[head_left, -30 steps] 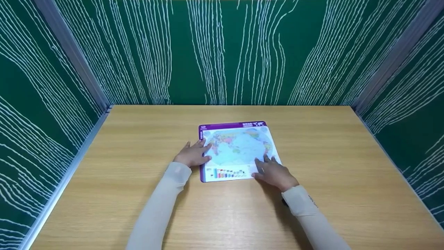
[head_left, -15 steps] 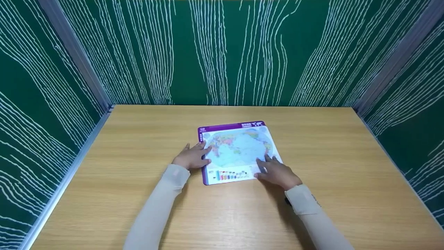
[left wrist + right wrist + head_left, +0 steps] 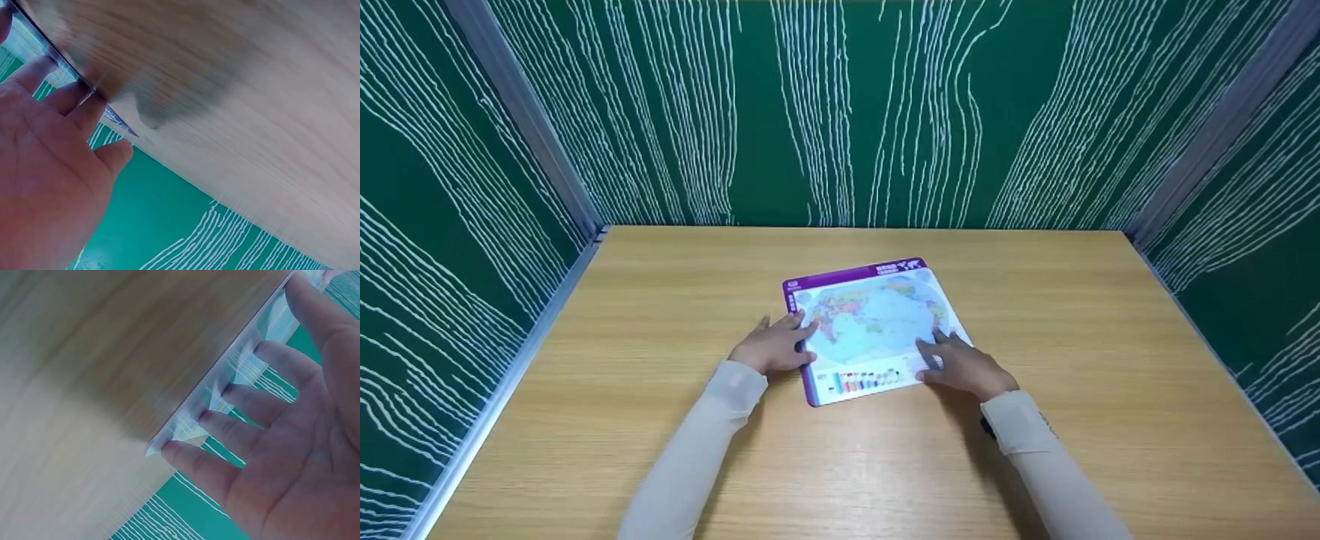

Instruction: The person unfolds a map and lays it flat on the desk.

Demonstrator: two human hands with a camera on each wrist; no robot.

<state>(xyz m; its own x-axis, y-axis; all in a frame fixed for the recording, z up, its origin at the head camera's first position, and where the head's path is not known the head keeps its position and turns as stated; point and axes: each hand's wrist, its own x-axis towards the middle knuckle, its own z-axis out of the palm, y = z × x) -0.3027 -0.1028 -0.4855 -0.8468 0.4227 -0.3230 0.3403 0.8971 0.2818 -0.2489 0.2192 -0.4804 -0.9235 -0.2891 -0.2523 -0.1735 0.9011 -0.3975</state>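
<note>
I count two hands, my left hand (image 3: 769, 346) and right hand (image 3: 969, 367), with fingers spread and extended, touching but not gripping one purple-bordered world map (image 3: 877, 307) between them. The fingers block parts of its side edges. Under them lies one wooden table (image 3: 840, 465); beyond stand three green, white-lined walls (image 3: 757, 112) and two metal posts (image 3: 521, 112).

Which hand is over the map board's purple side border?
The left hand: it reaches across the purple left border of the map board; the right hand is on the opposite, white side.
</note>
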